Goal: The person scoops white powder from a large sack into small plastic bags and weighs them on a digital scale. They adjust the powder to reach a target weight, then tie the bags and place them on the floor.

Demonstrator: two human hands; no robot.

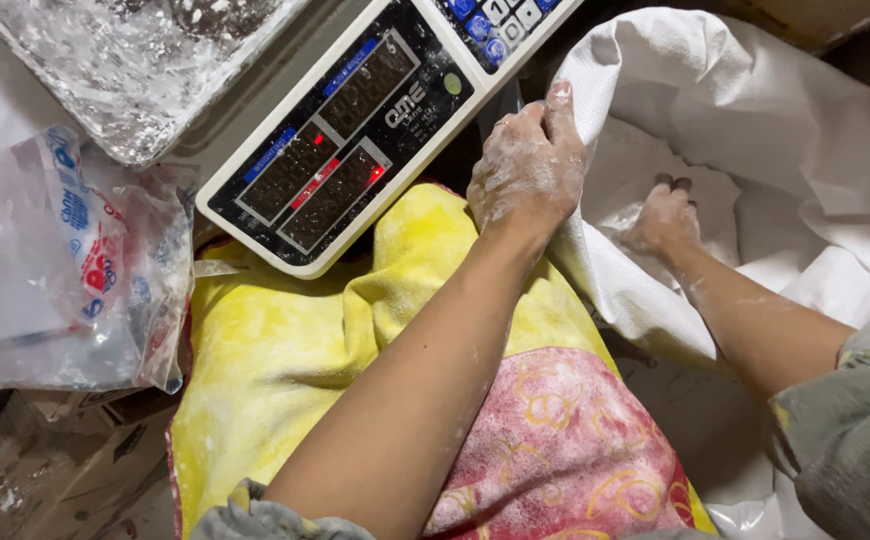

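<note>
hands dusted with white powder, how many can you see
2. The left hand grips the rim of the white sack beside the weighing scale; the right hand reaches down inside the sack, its fingertips hidden.

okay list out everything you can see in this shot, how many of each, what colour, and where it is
woven sack: one, white, open, right side
white powder: dusting inside the sack, amount hidden
digital scale: one, white body with dark display panel and blue keys, top centre
metal tray: one, silver, powder-dusted, on the scale at top left
plastic bags: a bundle, clear with blue and red print, left; count cannot be told
cloth: one, yellow with a pink patterned part, over the lap at centre
cardboard boxes: brown, bottom left
left hand: powder-dusted, gripping the sack's rim
right hand: reaching down inside the sack, fingers partly hidden
sleeves: grey, bottom edge and right
</note>
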